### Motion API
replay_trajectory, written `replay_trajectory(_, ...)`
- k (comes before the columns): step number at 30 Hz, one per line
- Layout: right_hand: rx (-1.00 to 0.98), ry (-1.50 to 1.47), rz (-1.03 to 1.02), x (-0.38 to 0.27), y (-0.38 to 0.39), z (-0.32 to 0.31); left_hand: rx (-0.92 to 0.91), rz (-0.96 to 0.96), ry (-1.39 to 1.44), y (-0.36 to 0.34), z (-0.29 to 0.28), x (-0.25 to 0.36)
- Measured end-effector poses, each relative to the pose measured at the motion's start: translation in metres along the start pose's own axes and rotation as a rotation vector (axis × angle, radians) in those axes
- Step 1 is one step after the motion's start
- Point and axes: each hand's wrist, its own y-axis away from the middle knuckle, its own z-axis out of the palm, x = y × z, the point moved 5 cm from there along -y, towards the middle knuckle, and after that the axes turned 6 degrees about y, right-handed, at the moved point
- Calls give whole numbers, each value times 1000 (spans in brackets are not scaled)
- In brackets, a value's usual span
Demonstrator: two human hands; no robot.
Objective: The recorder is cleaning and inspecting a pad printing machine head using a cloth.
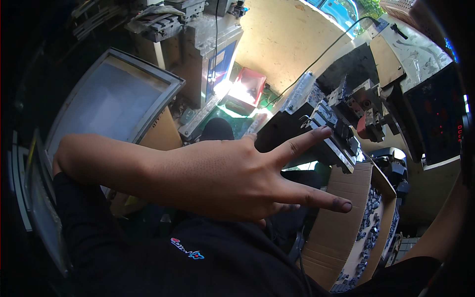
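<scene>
Lying in a cardboard box, small grey parts, hands (left splayed, right unseen)

- cardboard box: small dark parts lie inside it
- black machine bed, just beyond the box: a metal fixture sits on it
- green floor, farther beyond and left of the box: a red bin stands on it
</scene>
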Motion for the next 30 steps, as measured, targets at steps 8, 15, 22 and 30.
replay_trajectory(8,182,-267,-68,-6,81,30,22,38,75,-2,17,13)
replay_trajectory(15,322,-455,-172,-42,141,51,20,33,147,7,31,20)
replay_trajectory(22,62,-288,-469,-109,207,95,-93,180,206,6,43,33)
replay_trajectory(30,-105,-692,-70,-109,265,162,-327,154,343,31,84,60)
